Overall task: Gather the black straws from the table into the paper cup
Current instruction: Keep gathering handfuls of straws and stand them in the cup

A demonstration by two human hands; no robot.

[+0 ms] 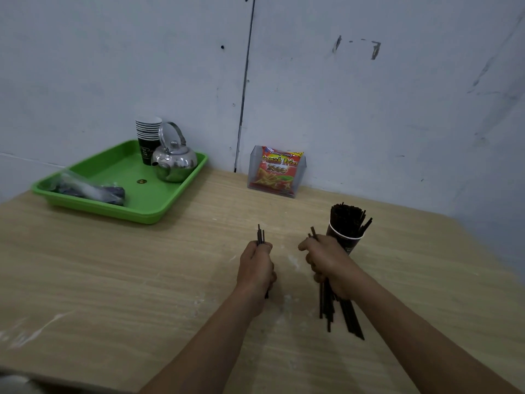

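A dark paper cup point(345, 243) with a white rim stands on the wooden table point(113, 280), packed with upright black straws point(348, 218). My right hand point(331, 264) is just in front of the cup, closed around a bundle of black straws point(331, 307) whose ends fan out toward me. My left hand point(255, 268) is about a hand's width to the left, gripping a few black straws point(260, 236) that stick up above my fist.
A green tray point(119, 206) at the back left carries a steel kettle point(174, 163), a stack of paper cups point(148, 137) and a plastic bag point(88, 189). A clear holder with a snack packet point(277, 172) stands against the wall.
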